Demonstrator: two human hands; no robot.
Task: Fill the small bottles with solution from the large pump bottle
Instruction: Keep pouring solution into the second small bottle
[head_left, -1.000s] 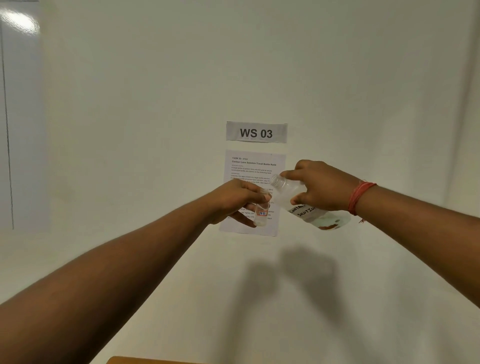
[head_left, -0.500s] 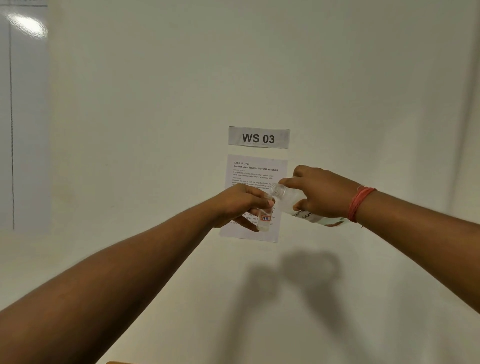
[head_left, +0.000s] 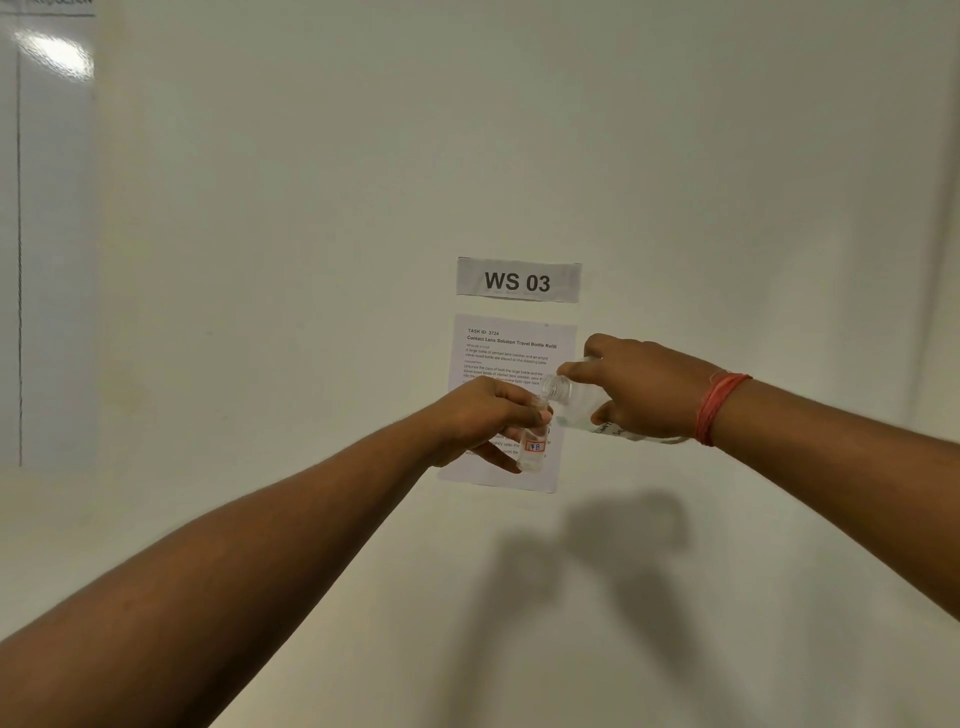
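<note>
Head view: plain off-white wall (head_left: 727, 156) fills the frame. Grey "WS 03" sign (head_left: 518, 279) stuck on it, printed task sheet (head_left: 511, 353) right below, titled "Contact Lens Solution Travel Bottle Refill". Glossy whiteboard panel (head_left: 52, 234) at far left with a light glare. Both arms stretched out in front of the sheet, their shadows (head_left: 613, 540) on the wall beneath.

Left hand (head_left: 480, 418) curled round the small bottle (head_left: 533, 451), gripping near its top; bottle upright, clear, uncapped, small red-edged label reading "7B", some clear liquid in its bottom. It sits in mid-air, overlapping the lower part of the sheet.

Right hand (head_left: 644, 387) clasps the large bottle (head_left: 569, 400), tipped over sideways, open threaded neck pointing left and down, just above and beside the small bottle's mouth. No pump head on it. Handwritten label partly visible under the fingers, unreadable. Whether liquid is streaming: cannot tell. Red thread band (head_left: 719, 408) on the right wrist.
</note>
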